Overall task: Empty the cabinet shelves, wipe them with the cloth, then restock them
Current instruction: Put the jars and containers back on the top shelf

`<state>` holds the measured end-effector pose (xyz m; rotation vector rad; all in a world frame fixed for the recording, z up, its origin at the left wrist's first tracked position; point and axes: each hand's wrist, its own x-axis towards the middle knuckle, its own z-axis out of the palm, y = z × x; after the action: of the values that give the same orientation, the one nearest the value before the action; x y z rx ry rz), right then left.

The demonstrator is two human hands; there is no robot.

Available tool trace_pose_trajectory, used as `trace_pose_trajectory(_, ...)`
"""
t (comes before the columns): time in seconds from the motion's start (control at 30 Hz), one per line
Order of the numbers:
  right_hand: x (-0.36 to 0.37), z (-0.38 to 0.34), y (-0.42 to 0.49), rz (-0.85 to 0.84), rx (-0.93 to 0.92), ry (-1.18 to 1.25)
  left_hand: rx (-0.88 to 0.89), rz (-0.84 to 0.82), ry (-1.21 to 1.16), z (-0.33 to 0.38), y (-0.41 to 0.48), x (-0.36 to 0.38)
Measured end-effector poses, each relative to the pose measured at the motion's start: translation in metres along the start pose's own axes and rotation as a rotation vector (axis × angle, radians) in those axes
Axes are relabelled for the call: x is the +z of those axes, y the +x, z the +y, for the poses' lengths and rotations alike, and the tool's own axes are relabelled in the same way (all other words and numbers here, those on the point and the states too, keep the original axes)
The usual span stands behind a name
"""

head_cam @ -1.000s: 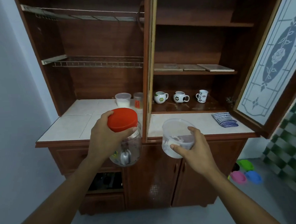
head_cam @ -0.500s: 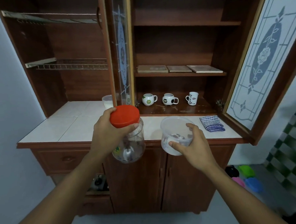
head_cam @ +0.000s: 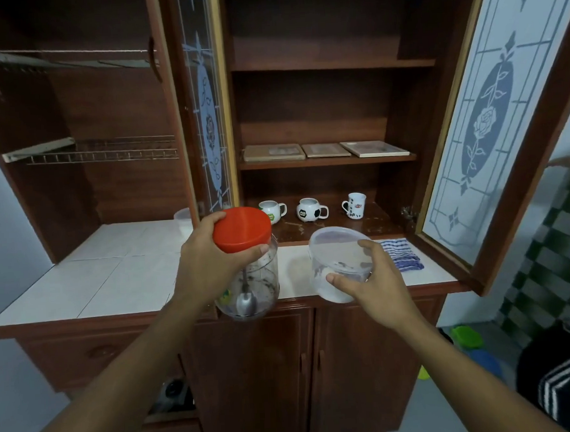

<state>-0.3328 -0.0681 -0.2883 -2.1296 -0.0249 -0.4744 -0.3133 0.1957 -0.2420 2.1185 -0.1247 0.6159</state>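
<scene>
My left hand [head_cam: 210,262] grips a clear jar with a red lid [head_cam: 242,228]; a metal spoon lies inside it. My right hand [head_cam: 371,285] holds a round clear plastic tub [head_cam: 340,256] with a see-through lid and some white stuff at its bottom. Both are in the air in front of the wooden cabinet's white tiled counter [head_cam: 115,277]. A blue striped cloth [head_cam: 401,259] lies folded on the counter's right end. Three mugs [head_cam: 311,209] stand on the lowest right shelf. Three flat boards [head_cam: 323,150] lie on the shelf above.
The right glass door [head_cam: 490,119] stands wide open; the middle door [head_cam: 206,121] sticks out edge-on. Another clear tub [head_cam: 183,219] sits on the counter behind the middle door. Wire racks [head_cam: 102,154] fill the left bay. Another person [head_cam: 563,379] is at the lower right.
The view has shifted right and closer to the cabinet, and the middle door now shows more of its glass. Both hands still carry the jar and the tub, nearer the counter edge.
</scene>
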Motion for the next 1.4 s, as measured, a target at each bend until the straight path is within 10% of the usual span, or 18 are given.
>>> trace_pose_trajectory(1.4, 0.001, 0.013, 0.319, 0.006, -0.188, -0.032, -0.001, 0.091, -0.016, 0.026, 0.289, 0.131)
